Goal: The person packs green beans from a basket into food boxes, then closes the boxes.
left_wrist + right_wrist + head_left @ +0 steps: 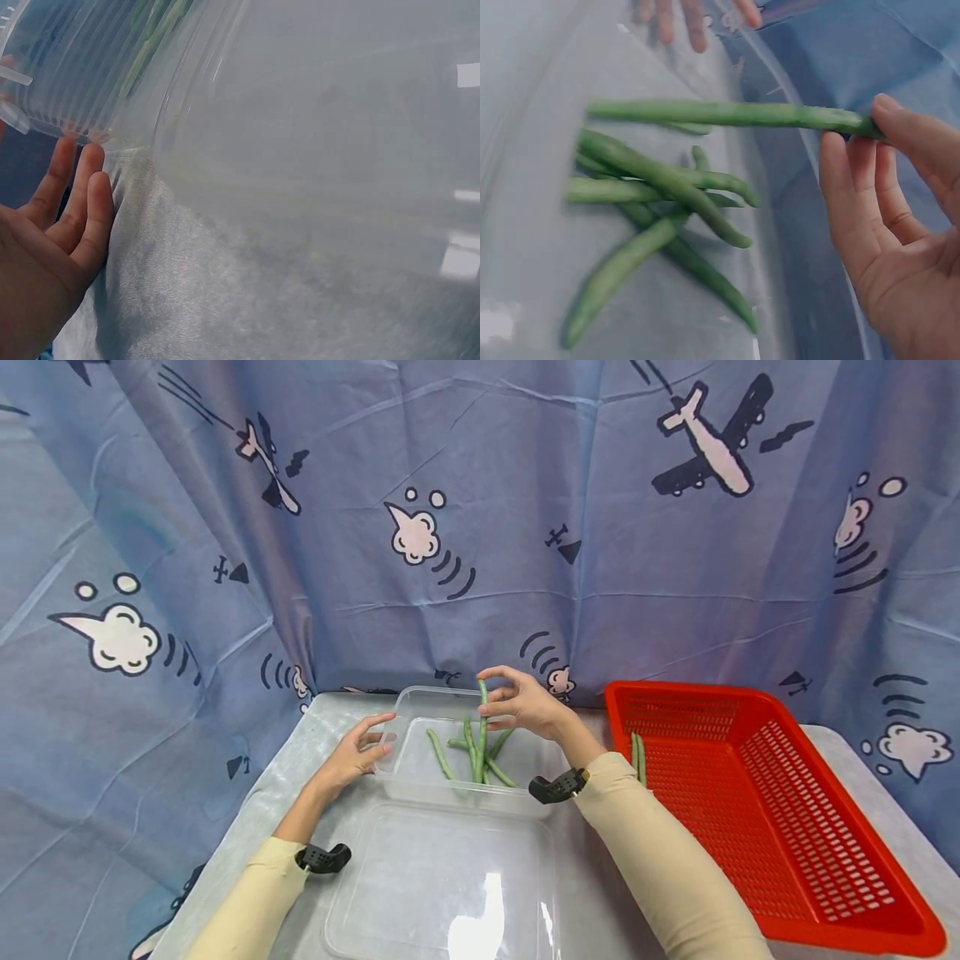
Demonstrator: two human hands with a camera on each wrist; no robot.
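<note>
A clear plastic container (pixel 402 760) with several green beans (pixel 440 753) lying in it stands on the table. My right hand (pixel 528 703) pinches one long green bean (pixel 780 115) near its end, between thumb and fingers. In the right wrist view that bean stretches out over the crossed beans in the container. At the container's left side is my left hand (pixel 352 758), its fingers extended. In the left wrist view its fingertips (pixel 93 154) meet the ribbed wall.
A clear flat lid (pixel 420 877) lies in front of the container. To the right stands a red slotted basket (pixel 750 827), with a couple of green beans (pixel 641 760) at its left side, partly behind my right sleeve. A blue patterned curtain (pixel 480 527) hangs behind the table.
</note>
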